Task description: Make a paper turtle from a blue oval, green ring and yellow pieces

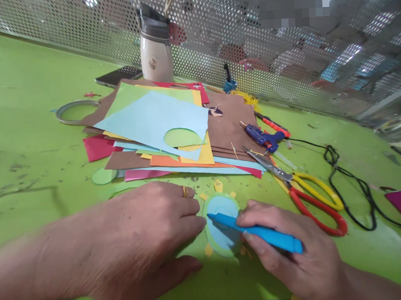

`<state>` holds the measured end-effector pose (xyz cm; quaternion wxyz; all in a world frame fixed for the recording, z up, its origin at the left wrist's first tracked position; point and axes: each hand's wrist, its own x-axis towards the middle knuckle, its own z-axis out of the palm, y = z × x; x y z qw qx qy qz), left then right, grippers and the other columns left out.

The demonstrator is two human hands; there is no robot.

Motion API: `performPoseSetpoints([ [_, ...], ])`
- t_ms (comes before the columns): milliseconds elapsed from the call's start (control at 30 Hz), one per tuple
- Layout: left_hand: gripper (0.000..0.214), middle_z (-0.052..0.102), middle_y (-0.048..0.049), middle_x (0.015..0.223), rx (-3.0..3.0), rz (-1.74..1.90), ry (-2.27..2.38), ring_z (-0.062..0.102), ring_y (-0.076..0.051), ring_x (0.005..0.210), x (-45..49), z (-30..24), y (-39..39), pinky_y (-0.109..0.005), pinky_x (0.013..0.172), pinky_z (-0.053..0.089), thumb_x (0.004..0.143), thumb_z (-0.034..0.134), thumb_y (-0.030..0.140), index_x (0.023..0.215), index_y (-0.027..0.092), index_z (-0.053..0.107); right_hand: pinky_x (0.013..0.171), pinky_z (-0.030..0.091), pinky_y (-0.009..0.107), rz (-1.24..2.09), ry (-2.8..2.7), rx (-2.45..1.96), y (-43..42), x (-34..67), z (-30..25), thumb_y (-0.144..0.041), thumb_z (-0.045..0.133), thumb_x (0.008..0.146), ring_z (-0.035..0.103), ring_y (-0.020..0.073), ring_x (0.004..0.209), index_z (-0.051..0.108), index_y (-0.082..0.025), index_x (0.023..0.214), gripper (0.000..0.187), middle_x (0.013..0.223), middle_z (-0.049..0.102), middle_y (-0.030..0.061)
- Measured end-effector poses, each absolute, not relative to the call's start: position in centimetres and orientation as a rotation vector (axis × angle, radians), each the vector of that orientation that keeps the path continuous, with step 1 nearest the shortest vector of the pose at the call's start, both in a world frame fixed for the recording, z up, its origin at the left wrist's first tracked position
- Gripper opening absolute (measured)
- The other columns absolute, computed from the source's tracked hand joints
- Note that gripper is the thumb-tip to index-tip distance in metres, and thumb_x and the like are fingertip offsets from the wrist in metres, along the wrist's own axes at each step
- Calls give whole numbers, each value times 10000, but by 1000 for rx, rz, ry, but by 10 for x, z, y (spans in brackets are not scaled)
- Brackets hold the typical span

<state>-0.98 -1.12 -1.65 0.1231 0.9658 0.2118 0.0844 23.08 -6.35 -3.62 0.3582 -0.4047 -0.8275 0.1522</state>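
A paper turtle (224, 246) lies flat on the green table, with a light-blue oval on a green body and yellow head and feet. My right hand (294, 244) is closed round a blue pen (274, 239), whose tip points down at the left part of the blue oval. Faint curved lines show on that oval. To the left of the turtle rests my left hand (147, 234), a ring on one finger. Its fingers are loosely bent, their tips at the turtle's left edge, and the thumb is held apart.
Stacked coloured paper (154, 112) lies behind the hands, one blue sheet having an oval hole. Scissors (290, 178), a glue gun (264, 137) and its black cord (337, 168) are on the right. Behind stand a bottle (156, 53) and a perforated metal screen (206, 27); tape (59, 114) lies left.
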Motion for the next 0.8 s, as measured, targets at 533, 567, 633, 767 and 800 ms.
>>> performPoseSetpoints([
  [533, 104, 640, -18, 708, 2793, 204, 613, 595, -203, 647, -9, -15, -11, -335, 530, 439, 832, 587, 293, 768, 235, 646, 918, 496, 130, 403, -2149, -1032, -62, 230, -33, -83, 614, 820, 738, 116, 809, 636, -190, 933, 157, 804, 755, -19],
  [567, 111, 639, -18, 707, 2793, 201, 606, 596, -205, 648, -9, -16, -10, -337, 532, 441, 836, 581, 298, 771, 236, 647, 916, 497, 131, 406, -2153, -1034, -62, 230, -33, -83, 612, 823, 737, 117, 813, 635, -192, 938, 160, 807, 754, -19],
  [633, 117, 634, -18, 704, 2794, 198, 595, 593, -207, 649, -9, -17, -10, -343, 533, 442, 837, 577, 302, 772, 236, 648, 885, 516, 140, 408, -2157, -1034, -62, 231, -34, -86, 605, 832, 737, 127, 832, 631, -191, 943, 155, 810, 753, -11],
  [767, 72, 626, -13, 714, 2793, 220, 675, 581, -207, 664, -9, -18, -14, -348, 543, 439, 813, 605, 272, 765, 235, 645, 863, 539, 172, 409, -2182, -1008, -63, 232, -35, -89, 594, 842, 734, 155, 872, 626, -184, 944, 144, 824, 752, 14],
  [800, 60, 626, -12, 719, 2793, 229, 694, 581, -207, 671, -9, -18, -15, -348, 548, 439, 808, 611, 263, 768, 234, 645, 871, 542, 185, 411, -2187, -1008, -63, 233, -36, -91, 591, 844, 734, 159, 867, 625, -186, 954, 149, 827, 751, 15],
])
